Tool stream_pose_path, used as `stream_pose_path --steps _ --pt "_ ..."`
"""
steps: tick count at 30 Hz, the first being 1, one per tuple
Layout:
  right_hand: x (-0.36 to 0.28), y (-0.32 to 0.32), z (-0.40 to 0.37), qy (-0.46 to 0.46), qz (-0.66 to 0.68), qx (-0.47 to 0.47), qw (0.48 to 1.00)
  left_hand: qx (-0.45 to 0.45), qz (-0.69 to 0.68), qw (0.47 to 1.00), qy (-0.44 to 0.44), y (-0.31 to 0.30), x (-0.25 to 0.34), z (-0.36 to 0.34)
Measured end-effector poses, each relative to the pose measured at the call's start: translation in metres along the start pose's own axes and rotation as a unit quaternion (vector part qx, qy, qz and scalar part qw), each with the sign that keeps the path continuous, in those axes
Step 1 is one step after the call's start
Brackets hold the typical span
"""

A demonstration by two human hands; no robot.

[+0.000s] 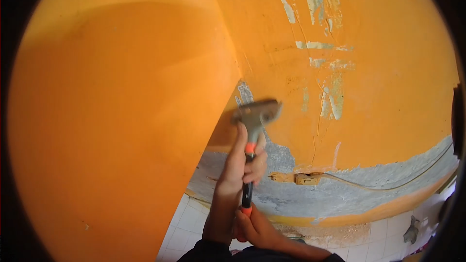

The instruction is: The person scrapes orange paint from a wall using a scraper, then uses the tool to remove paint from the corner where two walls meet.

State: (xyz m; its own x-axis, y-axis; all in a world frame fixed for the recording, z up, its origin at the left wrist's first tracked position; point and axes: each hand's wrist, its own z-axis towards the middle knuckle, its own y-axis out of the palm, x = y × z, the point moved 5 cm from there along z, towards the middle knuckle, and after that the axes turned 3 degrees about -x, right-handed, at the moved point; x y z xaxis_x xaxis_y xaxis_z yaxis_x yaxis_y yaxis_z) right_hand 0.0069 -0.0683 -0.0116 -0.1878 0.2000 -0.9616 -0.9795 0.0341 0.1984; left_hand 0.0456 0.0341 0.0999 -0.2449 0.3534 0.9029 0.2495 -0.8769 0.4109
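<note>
A paint scraper (247,194) with a black and orange handle and a wide grey head stands upright before the orange wall (388,92). My left hand (242,162) is wrapped round its upper handle, with the thumb laid up along the neck just under the head. Lower down, my right hand (255,230) grips the orange end of the handle. The blurred head overlaps the wall near the corner, just below a bare grey patch (245,92). More grey surface (279,157) shows below and right of the head.
An orange wall face (111,116) juts out close on the left. Peeled pale strips (332,99) mark the wall ahead. Low down, a socket box (307,179) trails a cable (378,188). A grey object (411,230) and brown debris (347,235) lie on the tiled floor (184,223).
</note>
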Motion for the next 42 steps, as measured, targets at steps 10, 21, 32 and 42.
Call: stream_pose_path --steps 10,21,32,42 --pt "-0.015 -0.006 0.004 -0.005 0.006 -0.024 1.000 -0.007 -0.009 1.000 0.027 0.009 0.018 0.007" --pt "0.000 -0.001 -0.004 0.006 0.060 -0.041 0.997 -0.021 0.018 0.999 0.032 0.003 0.007 0.005" --pt "-0.015 -0.008 -0.003 0.024 0.022 -0.005 0.999 -0.033 -0.022 0.999 0.005 0.018 0.008 0.010" --pt "-0.019 -0.007 -0.002 0.001 0.057 -0.010 0.998 -0.028 -0.026 0.999 0.013 0.011 0.015 0.009"
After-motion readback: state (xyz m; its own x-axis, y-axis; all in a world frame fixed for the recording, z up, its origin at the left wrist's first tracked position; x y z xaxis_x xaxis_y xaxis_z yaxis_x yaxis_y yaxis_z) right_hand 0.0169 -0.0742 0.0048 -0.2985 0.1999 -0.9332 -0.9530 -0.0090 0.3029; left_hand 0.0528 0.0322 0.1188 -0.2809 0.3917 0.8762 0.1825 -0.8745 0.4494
